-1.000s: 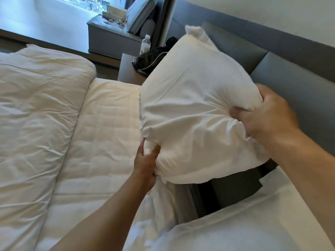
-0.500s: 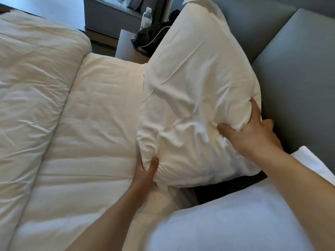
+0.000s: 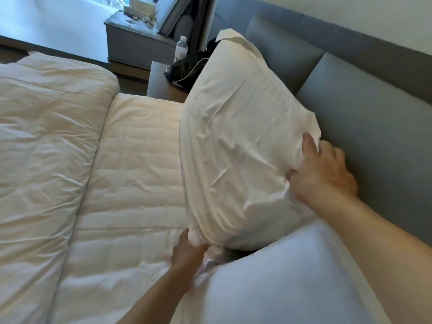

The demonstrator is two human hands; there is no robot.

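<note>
A large white pillow [image 3: 238, 141] stands tilted on the mattress, its top leaning on the grey padded headboard [image 3: 378, 127]. My left hand [image 3: 188, 252] grips the pillow's lower left corner, thumb on the front and fingers tucked under it. My right hand [image 3: 322, 174] holds the pillow's right edge. Its thumb digs into the front, the forefinger lies up along the edge, and the other fingers sit behind, next to the headboard. A second white pillow [image 3: 292, 277] lies nearest me, hiding the first one's bottom edge.
A quilted white mattress pad [image 3: 135, 174] covers the bed, with a thick duvet [image 3: 46, 148] folded back on the left. Beyond the bed stands a nightstand [image 3: 157, 78] with a black bag [image 3: 187, 69] and a water bottle [image 3: 181, 49]; behind it a grey bench [image 3: 135, 38].
The pillow has come down from mid-air to rest on the mattress against the headboard, next to the near pillow. Both hands stayed on it, the right sliding along its edge.
</note>
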